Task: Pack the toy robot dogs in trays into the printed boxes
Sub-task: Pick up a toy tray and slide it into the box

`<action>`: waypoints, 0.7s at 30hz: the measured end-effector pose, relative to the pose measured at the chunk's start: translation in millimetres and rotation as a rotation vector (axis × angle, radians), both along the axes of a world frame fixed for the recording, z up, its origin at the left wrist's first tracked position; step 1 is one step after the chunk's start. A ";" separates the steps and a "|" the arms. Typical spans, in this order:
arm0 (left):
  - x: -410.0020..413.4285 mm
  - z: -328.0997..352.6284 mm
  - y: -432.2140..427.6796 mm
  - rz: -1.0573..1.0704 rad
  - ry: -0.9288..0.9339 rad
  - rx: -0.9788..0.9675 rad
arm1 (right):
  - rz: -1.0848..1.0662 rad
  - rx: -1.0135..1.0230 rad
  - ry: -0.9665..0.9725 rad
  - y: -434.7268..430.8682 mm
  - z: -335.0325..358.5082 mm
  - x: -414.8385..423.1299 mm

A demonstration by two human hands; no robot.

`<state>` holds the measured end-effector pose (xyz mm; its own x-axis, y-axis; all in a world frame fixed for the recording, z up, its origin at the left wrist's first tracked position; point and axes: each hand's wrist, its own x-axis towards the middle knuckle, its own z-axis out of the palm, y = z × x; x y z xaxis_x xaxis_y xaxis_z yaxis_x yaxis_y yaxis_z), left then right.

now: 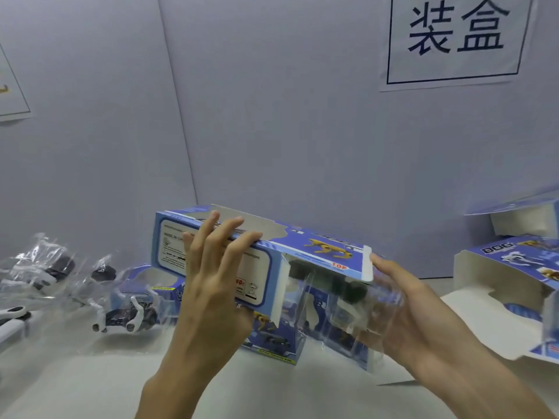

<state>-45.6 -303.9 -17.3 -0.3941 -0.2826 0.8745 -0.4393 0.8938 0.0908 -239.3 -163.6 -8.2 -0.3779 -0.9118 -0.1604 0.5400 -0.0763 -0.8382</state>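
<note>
Far left on the counter (90, 373): loose trays (45, 267) holding toy dogs, crinkled clear plastic. I count three, though the blur may hide more. One white-legged dog (127, 317) is plain to see; the others read only as dark shapes.

Centre: the left hand (211, 285) holds the printed box (299, 240) up off the counter. Its fingers are spread over the back panel with the tips hooked over the top edge, and the thumb is under the bottom edge. The box's right end is open with its end flap (367, 264) out.

The right hand (417, 306) is wrapped round the outer end of the clear tray (326, 300), which is partly inside that open end. A dark toy robot dog (351, 290) is visible through the plastic.

Step in hand, by my reading, is sliding the tray home. The next move calls for a straight push along the box's length, keeping the tray's corners clear of the side flaps, and then tucking the end flap.

A second box (273, 343) stands on the counter below the raised one. There is possibly another (142, 282) behind it.

Right: two open boxes (508, 258) and (520, 219), and an unfolded one (484, 322) lying flat.

Wall sign (453, 37) above.
</note>
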 end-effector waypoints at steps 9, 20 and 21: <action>-4.1 -4.0 6.7 0.087 0.112 0.023 | 0.140 -0.105 -0.040 0.9 1.7 -5.5; -8.3 21.9 41.7 -0.122 0.315 0.415 | -0.103 -0.491 0.658 24.4 33.6 -34.3; -11.9 22.6 44.7 -0.178 0.334 0.501 | -0.142 -0.499 0.719 27.5 35.9 -36.5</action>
<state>-57.5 -259.3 5.3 -0.2008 -0.6450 0.7373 -0.1629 0.7642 0.6241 -275.9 -136.1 27.7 -0.3491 -0.7490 0.5632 -0.1467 -0.5499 -0.8222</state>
